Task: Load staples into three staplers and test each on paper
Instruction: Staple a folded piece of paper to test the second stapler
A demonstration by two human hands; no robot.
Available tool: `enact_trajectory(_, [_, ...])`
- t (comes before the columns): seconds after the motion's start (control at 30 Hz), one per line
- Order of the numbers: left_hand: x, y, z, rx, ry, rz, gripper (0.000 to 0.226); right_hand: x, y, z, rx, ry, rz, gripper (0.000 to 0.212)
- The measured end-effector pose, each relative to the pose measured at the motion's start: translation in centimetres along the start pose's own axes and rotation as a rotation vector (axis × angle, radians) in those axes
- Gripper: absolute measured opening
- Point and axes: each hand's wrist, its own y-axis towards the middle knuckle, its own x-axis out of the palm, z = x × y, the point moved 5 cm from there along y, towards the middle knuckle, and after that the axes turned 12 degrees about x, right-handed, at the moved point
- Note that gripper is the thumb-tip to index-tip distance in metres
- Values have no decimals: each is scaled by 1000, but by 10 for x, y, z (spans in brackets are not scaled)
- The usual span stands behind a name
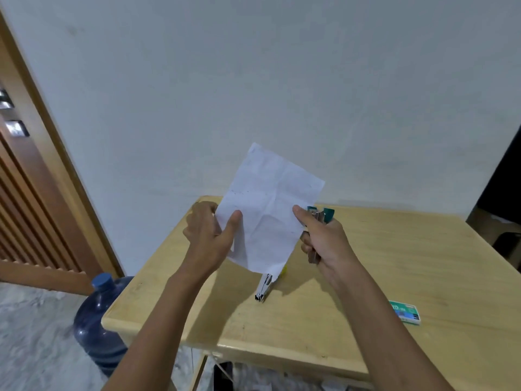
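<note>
Pinches paper with left hand, mid-frame; clenches right hand round teal stapler just right of it. Needs the paper's edge seated deep in the stapler's mouth, then one firm squeeze.

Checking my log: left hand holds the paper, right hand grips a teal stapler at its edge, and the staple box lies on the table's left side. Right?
No: the head view shows the staple box on the right side of the table. The rest stands: left hand holds the paper, right hand grips the teal stapler at its edge.
</note>
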Motion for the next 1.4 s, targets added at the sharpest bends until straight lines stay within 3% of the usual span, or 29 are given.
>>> enact_trajectory(0.1, [-6, -19, 23, 19, 131, 250, 51, -6, -19, -7, -96, 22, 94, 29])
enact_trajectory(0.17, [-4, -33, 39, 10, 136, 321, 43, -9, -32, -11, -157, 30, 148, 28])
enact_trajectory(0.23, [9, -41, 58, -72, -78, 211, 48, -11, -47, -15, -199, 21, 166, 30])
enact_trajectory(0.4, [40, -53, 105, -518, -722, -138, 56, -7, -75, -12, -169, -3, 100, 36])
enact_trajectory(0.5, [47, -53, 115, -645, -1084, -130, 59, -6, -86, -6, -142, -29, 52, 36])
enact_trajectory(0.63, [42, -49, 118, -602, -1249, -24, 33, -10, -95, 1, -118, -41, 45, 30])
enact_trajectory(0.87, [30, -42, 108, -445, -1233, 141, 34, -28, -93, 7, -183, -70, 182, 23])
enact_trajectory(1.17, [38, -54, 110, -398, -1126, -86, 39, -41, -86, 7, -126, -5, 188, 33])
enact_trajectory(1.4, [38, -55, 96, -396, -958, -98, 28, -44, -82, 11, -94, -50, 56, 25])
